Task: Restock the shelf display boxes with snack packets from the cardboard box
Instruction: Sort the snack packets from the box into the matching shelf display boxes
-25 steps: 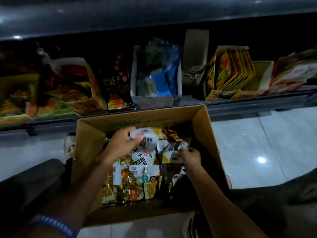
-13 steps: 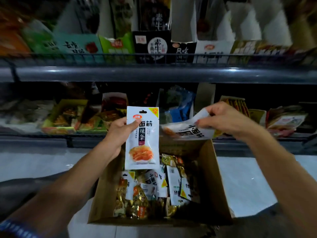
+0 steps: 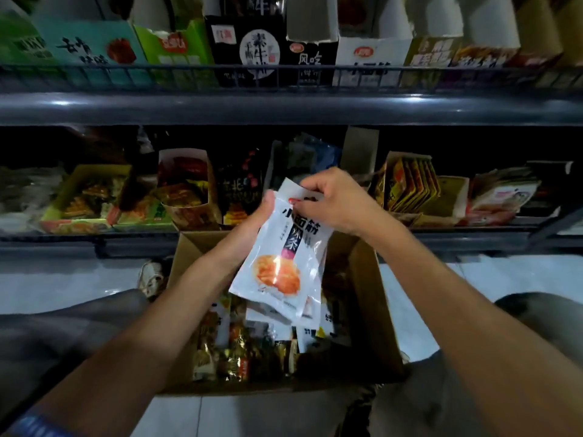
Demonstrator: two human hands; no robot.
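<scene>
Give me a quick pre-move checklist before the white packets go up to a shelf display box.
1. Left hand holds the white packets from behind: ok.
2. Right hand pinches the packets' top edge: ok.
3. Packets squared into one stack: not ok, a second edge sticks out at the top and lower edges fan apart.
4. Packets lifted clear of the cardboard box: ok.
5. Matching white display box found on the upper shelf: ok.
6. Room inside that box: cannot tell, its inside is not visible.
</scene>
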